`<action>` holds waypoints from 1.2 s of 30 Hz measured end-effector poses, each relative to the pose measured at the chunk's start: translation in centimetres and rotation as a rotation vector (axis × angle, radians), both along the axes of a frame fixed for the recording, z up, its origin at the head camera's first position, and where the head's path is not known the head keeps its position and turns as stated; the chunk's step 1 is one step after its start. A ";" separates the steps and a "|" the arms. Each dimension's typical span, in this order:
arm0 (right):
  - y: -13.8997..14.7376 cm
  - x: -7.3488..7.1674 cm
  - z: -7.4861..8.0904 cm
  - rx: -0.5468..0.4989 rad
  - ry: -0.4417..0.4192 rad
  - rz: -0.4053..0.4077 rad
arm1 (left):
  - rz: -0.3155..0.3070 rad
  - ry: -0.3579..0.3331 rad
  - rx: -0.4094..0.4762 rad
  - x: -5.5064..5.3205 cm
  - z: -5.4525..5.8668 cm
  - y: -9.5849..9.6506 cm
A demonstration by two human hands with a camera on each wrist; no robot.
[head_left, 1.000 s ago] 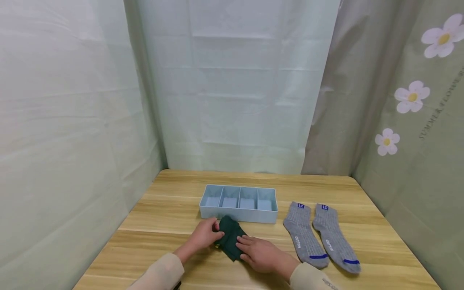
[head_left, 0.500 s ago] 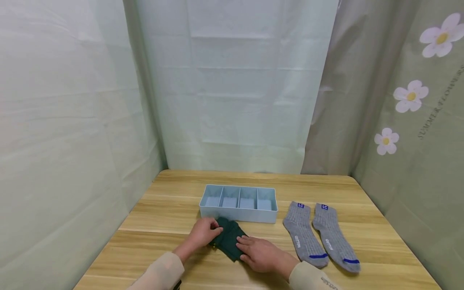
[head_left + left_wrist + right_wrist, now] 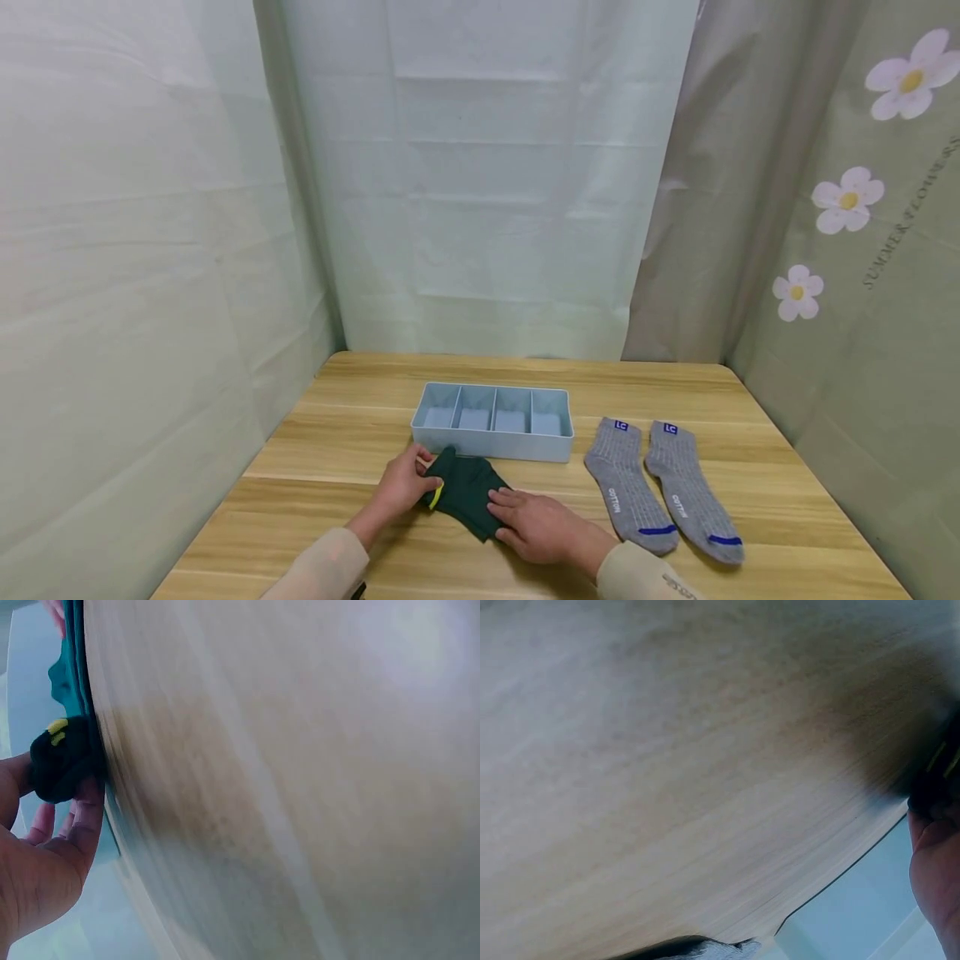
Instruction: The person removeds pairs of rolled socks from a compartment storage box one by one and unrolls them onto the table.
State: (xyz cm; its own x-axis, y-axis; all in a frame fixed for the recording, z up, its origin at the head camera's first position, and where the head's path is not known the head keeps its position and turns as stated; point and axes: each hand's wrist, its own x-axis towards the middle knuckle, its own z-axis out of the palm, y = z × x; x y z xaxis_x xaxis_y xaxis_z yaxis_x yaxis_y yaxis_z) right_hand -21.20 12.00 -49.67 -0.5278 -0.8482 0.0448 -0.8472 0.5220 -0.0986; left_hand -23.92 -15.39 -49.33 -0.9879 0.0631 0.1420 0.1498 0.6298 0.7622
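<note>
A dark green sock bundle (image 3: 467, 492) with a yellow stripe lies on the table in the head view, folded in layers. My left hand (image 3: 401, 483) pinches its left end between thumb and fingers; the left wrist view shows that end as a thick roll (image 3: 64, 761) with yellow marks. On the right end of the bundle rest the extended fingers of my right hand (image 3: 534, 525), pressing it from above. In the right wrist view only part of the right hand (image 3: 936, 881) shows at the edge, beside dark cloth with yellow lines (image 3: 939, 769).
Just behind the green socks stands a light blue divided box (image 3: 491, 445) with several bare compartments. Two grey socks, one left (image 3: 630, 492) and one right (image 3: 693, 500), lie flat to the right, close to the right forearm. Fabric walls enclose the wooden table (image 3: 300, 467).
My left hand has moved left with the end of the green sock bundle, which now spreads wider and shows its yellow stripe more. The right hand stays in place.
</note>
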 end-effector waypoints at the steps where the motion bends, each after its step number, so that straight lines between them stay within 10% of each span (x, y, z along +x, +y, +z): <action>1: 0.0 0.0 0.0 -0.003 0.003 0.002 | -0.001 0.003 0.004 0.0 0.0 -0.1; 36: -0.5 -0.5 -1.0 -0.111 0.063 -0.026 | 0.008 0.168 -0.162 -0.4 -0.2 -2.8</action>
State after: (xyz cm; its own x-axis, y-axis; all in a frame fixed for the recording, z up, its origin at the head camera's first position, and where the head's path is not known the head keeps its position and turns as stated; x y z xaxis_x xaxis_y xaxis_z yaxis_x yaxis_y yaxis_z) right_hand -21.69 11.47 -50.67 -0.5427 -0.8223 0.1712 -0.8399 0.5327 -0.1037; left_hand -24.29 -18.15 -49.58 -0.9519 0.0903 0.2928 0.2599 0.7438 0.6158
